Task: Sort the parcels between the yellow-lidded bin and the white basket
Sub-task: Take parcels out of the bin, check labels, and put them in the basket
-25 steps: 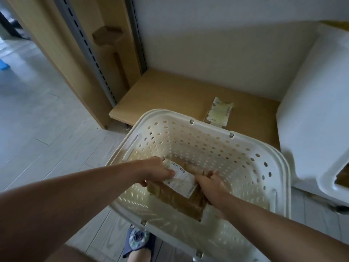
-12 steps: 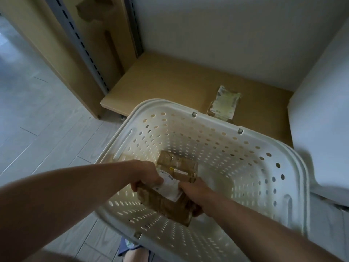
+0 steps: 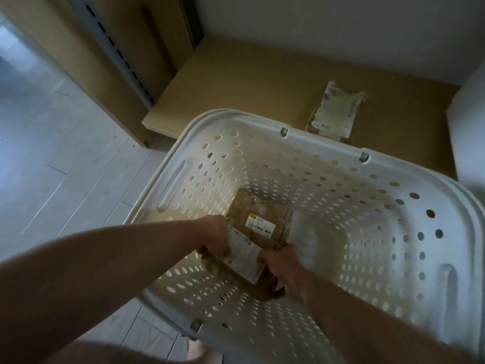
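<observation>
Both grips are down inside the basket (image 3: pixel 322 145), holding the same parcel (image 3: pixel 236 274). Left hand (image 3: pixel 216 236) has its fingers curled over the left end, right on the edge of the white label (image 3: pixel 242 254). Right hand (image 3: pixel 282 266) grips the right edge, fingers wrapped round the brown paper. That parcel sits low against the near wall, tilted, and whether it's touching the bottom I can't tell. Just past it a second parcel (image 3: pixel 262 219) lies flat on the basket floor with a small yellow-and-white sticker on top; the two overlap a bit. Beyond the far rim, a third one (image 3: pixel 336 111) with a crumpled pale label lies on the wooden shelf (image 3: pixel 249 80), just beside the basket. No yellow lid that I can make out.
</observation>
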### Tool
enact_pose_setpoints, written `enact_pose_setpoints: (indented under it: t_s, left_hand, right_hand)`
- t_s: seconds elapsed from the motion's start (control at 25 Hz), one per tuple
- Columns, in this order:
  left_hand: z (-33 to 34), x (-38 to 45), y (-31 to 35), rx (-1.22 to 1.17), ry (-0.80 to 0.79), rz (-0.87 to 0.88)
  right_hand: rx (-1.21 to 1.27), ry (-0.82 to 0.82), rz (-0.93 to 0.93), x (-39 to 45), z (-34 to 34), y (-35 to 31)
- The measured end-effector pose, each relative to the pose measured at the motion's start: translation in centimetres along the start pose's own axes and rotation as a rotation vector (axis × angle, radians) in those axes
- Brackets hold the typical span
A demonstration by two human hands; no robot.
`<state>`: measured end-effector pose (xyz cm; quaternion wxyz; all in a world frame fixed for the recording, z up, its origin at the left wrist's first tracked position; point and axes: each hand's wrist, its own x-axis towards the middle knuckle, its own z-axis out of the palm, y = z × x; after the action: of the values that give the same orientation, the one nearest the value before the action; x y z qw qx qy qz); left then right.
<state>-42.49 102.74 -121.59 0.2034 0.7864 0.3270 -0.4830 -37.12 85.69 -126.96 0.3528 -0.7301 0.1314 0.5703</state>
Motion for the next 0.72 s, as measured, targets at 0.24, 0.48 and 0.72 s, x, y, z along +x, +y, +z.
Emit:
enact_pose_setpoints:
  t_s: [0.24,0.48,0.72]
  left_hand:
    - [-0.1,1.0,-0.1,0.159,0.157,0.101]
    - [1.0,2.2,0.4,0.126,0.079,0.086]
    - [-0.1,2.0,0.5,0.16,0.036,0.052]
  right_hand:
    - [-0.078,0.016,-0.025,0.9,-0.5,0.6]
    - [-0.224,0.106,-0.123,2.0,-0.7,0.7]
    - [-0.261,0.146,-0.201,2.7,-1.0,0.8]
